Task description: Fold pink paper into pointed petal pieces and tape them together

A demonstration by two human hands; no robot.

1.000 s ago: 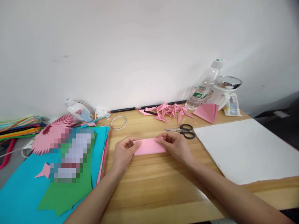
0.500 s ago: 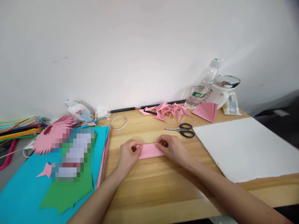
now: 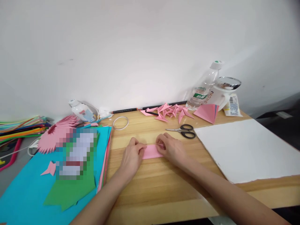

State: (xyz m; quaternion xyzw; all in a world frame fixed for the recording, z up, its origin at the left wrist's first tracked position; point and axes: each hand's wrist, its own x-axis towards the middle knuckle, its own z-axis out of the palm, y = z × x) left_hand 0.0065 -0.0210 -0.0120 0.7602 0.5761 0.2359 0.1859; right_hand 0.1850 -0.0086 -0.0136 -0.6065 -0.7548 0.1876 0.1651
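Observation:
A small pink paper strip (image 3: 151, 152), folded narrow, lies on the wooden table (image 3: 164, 184) in front of me. My left hand (image 3: 132, 156) presses its left end with curled fingers. At the right end, my right hand (image 3: 171, 148) pins the strip with fingers bent down on it. Both hands touch the paper and hide its ends. Black scissors (image 3: 184, 131) lie just beyond my right hand.
Folded pink paper pieces (image 3: 170, 112) and a pink paper stack (image 3: 207, 112) sit by the wall. A plastic bottle (image 3: 205, 87), a white sheet (image 3: 248, 150), a tape ring (image 3: 120, 122), blue and green sheets (image 3: 30, 184) and a pink fan shape (image 3: 50, 137) surround the spot.
The pink paper has been folded over to about half its height. Both hands moved closer together and now press down on the narrower strip.

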